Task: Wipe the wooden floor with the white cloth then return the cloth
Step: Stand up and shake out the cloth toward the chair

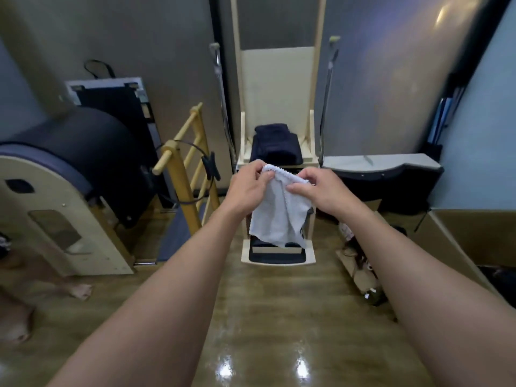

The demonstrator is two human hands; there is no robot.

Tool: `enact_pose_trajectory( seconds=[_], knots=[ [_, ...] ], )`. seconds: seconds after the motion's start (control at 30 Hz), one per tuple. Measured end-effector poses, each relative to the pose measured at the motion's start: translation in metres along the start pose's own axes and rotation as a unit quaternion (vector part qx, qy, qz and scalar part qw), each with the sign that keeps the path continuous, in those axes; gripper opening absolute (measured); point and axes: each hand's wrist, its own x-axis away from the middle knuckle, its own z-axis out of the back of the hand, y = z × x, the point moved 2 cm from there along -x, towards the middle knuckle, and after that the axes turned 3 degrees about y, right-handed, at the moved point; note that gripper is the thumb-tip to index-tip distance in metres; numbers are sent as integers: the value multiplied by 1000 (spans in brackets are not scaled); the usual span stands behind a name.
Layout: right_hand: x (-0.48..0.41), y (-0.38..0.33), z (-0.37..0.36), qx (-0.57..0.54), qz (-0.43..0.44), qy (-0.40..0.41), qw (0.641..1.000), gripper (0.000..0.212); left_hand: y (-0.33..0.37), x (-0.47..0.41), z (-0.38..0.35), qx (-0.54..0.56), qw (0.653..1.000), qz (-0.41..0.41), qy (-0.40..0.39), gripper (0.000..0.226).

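The white cloth hangs in the air in front of me, held up by its top edge. My left hand pinches the cloth's upper left corner and my right hand pinches its upper right part. Both arms are stretched forward. The cloth's lower half drapes freely over the front of a cream wooden chair frame. The wooden floor spreads below my arms, glossy with two light reflections near the bottom.
Folded dark fabric lies on the cream chair's seat. A dark padded barrel and a yellow wooden ladder frame stand left. A dark bench sits right. A person's bare feet are on the floor at left.
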Motion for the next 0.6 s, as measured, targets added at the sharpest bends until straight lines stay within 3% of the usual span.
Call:
enact_pose_trajectory(
  seconds=[0.1, 0.23, 0.33, 0.4, 0.47, 0.6],
  knots=[
    [-19, -4, 13, -37, 13, 17, 999, 18, 10, -16, -1, 19, 999, -2, 34, 24],
    [-57, 3, 4, -131, -49, 29, 990, 22, 2, -49, -7, 48, 997, -1, 62, 24],
    [-93, 10, -12, -278, -106, 28, 954, 20, -15, -92, -9, 124, 989, 43, 71, 23],
    [-119, 19, -24, -367, -131, 7, 921, 40, -28, -124, -7, 189, 975, 80, 83, 23],
    [-146, 23, -31, -369, -145, -8, 918, 52, -39, -155, -2, 253, 957, 116, 88, 22],
    [-203, 33, -39, -360, -152, 43, 920, 37, -63, -214, -1, 320, 930, 164, 72, 19]
  ],
)
